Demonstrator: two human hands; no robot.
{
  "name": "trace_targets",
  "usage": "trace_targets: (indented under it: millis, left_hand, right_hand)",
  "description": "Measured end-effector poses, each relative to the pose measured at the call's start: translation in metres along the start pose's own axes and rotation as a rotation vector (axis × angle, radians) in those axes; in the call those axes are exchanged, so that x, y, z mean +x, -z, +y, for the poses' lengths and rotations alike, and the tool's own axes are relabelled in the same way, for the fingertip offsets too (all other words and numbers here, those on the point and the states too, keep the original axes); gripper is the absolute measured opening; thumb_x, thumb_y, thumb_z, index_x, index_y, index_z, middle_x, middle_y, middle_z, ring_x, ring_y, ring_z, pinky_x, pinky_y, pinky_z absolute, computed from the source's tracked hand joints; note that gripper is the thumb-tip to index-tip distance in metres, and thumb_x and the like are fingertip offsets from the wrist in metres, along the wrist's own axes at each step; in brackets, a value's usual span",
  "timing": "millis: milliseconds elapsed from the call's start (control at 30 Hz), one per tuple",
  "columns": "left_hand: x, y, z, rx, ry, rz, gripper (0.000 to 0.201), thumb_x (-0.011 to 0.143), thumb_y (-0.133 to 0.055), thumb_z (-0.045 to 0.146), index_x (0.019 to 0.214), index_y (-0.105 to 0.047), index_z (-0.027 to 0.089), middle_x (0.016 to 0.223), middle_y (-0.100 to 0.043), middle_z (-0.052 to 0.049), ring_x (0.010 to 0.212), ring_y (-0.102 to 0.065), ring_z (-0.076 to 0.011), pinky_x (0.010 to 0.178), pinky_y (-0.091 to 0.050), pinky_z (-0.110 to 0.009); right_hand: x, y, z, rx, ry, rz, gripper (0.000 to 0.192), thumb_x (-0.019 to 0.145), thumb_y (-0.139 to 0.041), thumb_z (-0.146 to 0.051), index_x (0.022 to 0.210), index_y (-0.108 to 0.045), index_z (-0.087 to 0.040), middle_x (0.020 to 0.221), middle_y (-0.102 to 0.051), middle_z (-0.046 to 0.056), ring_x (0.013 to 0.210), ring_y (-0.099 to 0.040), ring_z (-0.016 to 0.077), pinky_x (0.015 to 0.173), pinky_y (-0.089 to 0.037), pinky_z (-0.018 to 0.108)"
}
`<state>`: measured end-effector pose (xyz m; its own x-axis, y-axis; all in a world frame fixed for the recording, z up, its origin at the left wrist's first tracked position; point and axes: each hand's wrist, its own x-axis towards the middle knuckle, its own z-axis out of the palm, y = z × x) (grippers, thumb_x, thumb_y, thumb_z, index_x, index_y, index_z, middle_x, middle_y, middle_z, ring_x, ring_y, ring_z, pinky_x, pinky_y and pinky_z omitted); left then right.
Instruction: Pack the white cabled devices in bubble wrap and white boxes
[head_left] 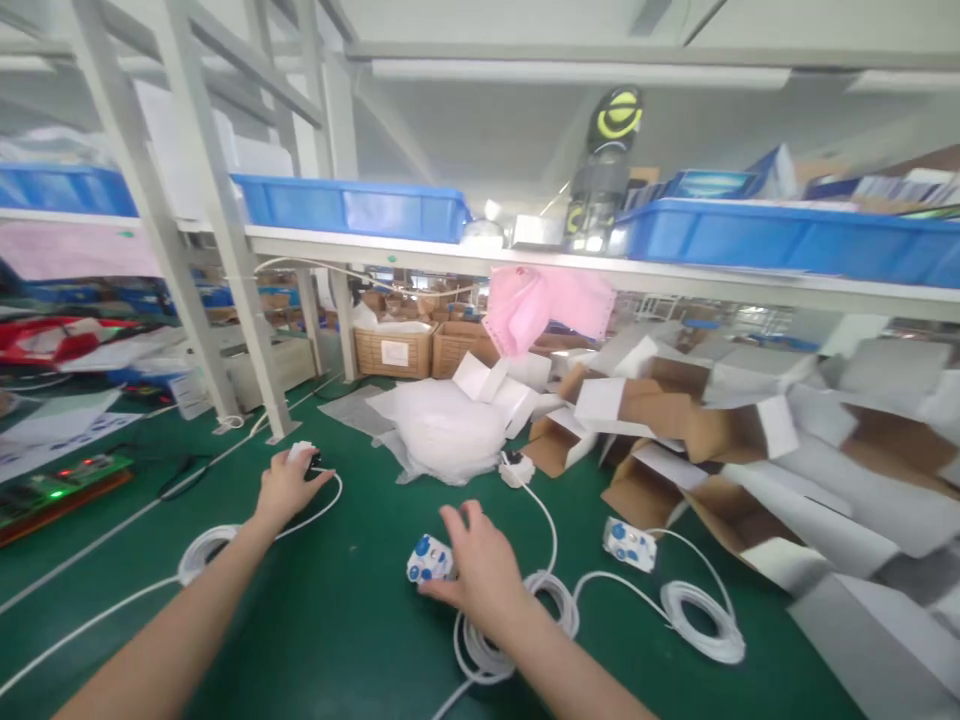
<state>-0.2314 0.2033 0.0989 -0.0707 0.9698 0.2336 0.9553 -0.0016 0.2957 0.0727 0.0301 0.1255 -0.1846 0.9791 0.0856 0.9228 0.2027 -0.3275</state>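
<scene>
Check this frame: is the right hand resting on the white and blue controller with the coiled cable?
Yes, the right hand lies over the white and blue controller on the green table, beside its coiled white cable.

No writing can be read anywhere. A white label [394,353] on a cardboard box [393,351] is too blurred.

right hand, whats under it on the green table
Under the right hand sits a white controller with blue buttons, its cable coil beside the wrist. The hand covers the controller's right half, so the grip cannot be judged.
</scene>
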Motion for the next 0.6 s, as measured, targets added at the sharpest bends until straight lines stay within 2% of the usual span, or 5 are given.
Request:
trace_targets:
  millis: [100, 200, 367, 500, 600]
  left_hand:
    - [-0.004, -0.015, 0.030, -0.062, -0.207, 0.015, 0.041, 0.085, -0.058, 0.030, 0.123, -0.064, 0.017, 0.142, -0.053, -0.017, 0.139, -0.044, -0.0361, 0.117, -0.035, -0.051]
    - [-0.010, -0.026, 0.059, -0.137, -0.377, -0.014, 0.039, 0.079, -0.055, 0.019, 0.115, -0.071, 0.021, 0.139, -0.058, -0.012, 0.129, -0.054, -0.0305, 0.115, -0.040, -0.043]
    - [-0.031, -0.022, 0.094, -0.230, -0.446, 0.053, 0.037, 0.084, -0.050, 0.020, 0.114, -0.071, 0.019, 0.135, -0.059, -0.014, 0.130, -0.052, -0.0342, 0.116, -0.039, -0.051]
    - [-0.099, -0.009, 0.131, -0.298, -0.522, 0.067, 0.033, 0.097, -0.046, 0.037, 0.115, -0.067, 0.019, 0.126, -0.062, -0.016, 0.126, -0.053, -0.0337, 0.112, -0.043, -0.050]
    - [-0.168, -0.005, 0.167, -0.342, -0.760, -0.232, 0.046, 0.086, -0.069, 0.045, 0.128, -0.062, 0.030, 0.131, -0.064, -0.009, 0.124, -0.057, -0.0303, 0.110, -0.046, -0.044]
  right_hand:
    - [0.016, -0.024, -0.013, -0.006, 0.087, -0.015, 0.072, 0.076, -0.087, -0.035, 0.141, -0.055, -0.031, 0.129, -0.061, 0.011, 0.112, -0.064, 0.0319, 0.087, -0.055, 0.040]
    - [0.043, -0.037, -0.009, -0.009, 0.024, 0.052, 0.072, 0.083, -0.082, -0.031, 0.146, -0.049, -0.025, 0.124, -0.064, 0.012, 0.112, -0.063, 0.0318, 0.088, -0.056, 0.043]
    - [0.067, -0.011, 0.031, 0.042, -0.093, 0.240, 0.047, 0.098, -0.066, -0.042, 0.137, -0.055, -0.019, 0.131, -0.061, 0.010, 0.113, -0.063, 0.0257, 0.096, -0.054, 0.046]
    - [0.043, 0.020, 0.086, -0.018, -0.278, 0.381, 0.039, 0.102, -0.060, -0.033, 0.138, -0.053, -0.019, 0.142, -0.053, 0.011, 0.128, -0.054, 0.0304, 0.106, -0.046, 0.054]
    - [0.011, 0.022, 0.118, -0.033, -0.363, 0.248, 0.037, 0.099, -0.066, -0.031, 0.131, -0.058, -0.018, 0.125, -0.063, 0.009, 0.109, -0.065, 0.0261, 0.095, -0.054, 0.049]
